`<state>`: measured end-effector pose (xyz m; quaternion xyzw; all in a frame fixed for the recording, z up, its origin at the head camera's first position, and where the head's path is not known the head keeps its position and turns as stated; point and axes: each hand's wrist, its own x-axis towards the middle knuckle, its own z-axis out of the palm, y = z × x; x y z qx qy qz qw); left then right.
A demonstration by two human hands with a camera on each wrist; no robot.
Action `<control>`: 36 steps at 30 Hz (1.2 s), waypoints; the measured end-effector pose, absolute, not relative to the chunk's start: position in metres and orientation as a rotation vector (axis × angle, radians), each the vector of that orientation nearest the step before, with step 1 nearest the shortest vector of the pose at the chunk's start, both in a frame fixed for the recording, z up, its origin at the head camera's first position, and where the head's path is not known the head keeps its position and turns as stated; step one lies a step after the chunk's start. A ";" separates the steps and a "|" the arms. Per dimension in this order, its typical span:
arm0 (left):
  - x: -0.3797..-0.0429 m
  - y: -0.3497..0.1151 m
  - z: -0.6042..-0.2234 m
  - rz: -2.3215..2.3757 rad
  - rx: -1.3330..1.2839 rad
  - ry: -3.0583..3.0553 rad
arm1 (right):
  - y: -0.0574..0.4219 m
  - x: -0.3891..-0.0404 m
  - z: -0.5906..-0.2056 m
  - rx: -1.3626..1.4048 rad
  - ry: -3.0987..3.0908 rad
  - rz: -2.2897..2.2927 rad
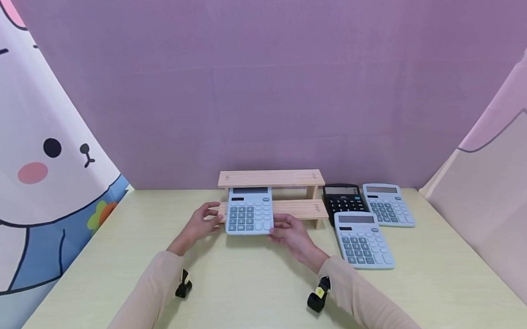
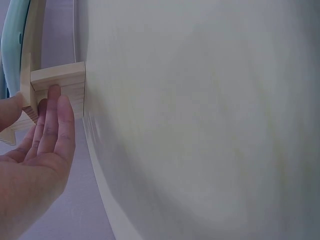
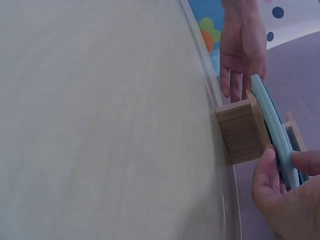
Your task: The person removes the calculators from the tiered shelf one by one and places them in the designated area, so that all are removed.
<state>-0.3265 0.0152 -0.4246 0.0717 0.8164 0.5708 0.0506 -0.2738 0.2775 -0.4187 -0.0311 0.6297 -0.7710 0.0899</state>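
Step in hand, by my read: seating the light blue calculator (image 1: 249,210) on the lower step of the two-tier wooden rack (image 1: 290,178). It's leaning tilted, top edge against the upper tier, bottom edge at the front lip of the lower plank.

Right hand (image 1: 293,234) is pinching the calculator's lower right corner. The right wrist view is showing thumb on the key face, fingers behind the edge, so that hand is clamped on it. Left hand (image 1: 201,222) is sitting at the left end of the rack with fingers straight and relaxed, tips touching the wood beside the calculator's edge. It's steadying, not gripping.

Next move is likely calling for letting go without sliding it. The bottom edge needs to be bearing on the plank before the pinch opens.

Calculator: pale blue body, grey-blue keys, white keys down the right column, dark display strip on top. It looks like a thin, rigid slab.

Three more are lying flat on the pale table (image 1: 252,302), right of the rack: black calculator (image 1: 342,200), blue calculator at the back (image 1: 388,204), and nearer blue calculator (image 1: 363,238).
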 end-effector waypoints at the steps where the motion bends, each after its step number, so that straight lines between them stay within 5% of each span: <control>1: -0.326 0.015 -0.424 1.738 0.221 2.487 | 0.277 -0.274 -0.419 -0.089 1.868 -2.297; 36: -0.325 0.015 -0.425 1.748 0.270 2.485 | 0.278 -0.262 -0.418 -0.007 1.802 -2.353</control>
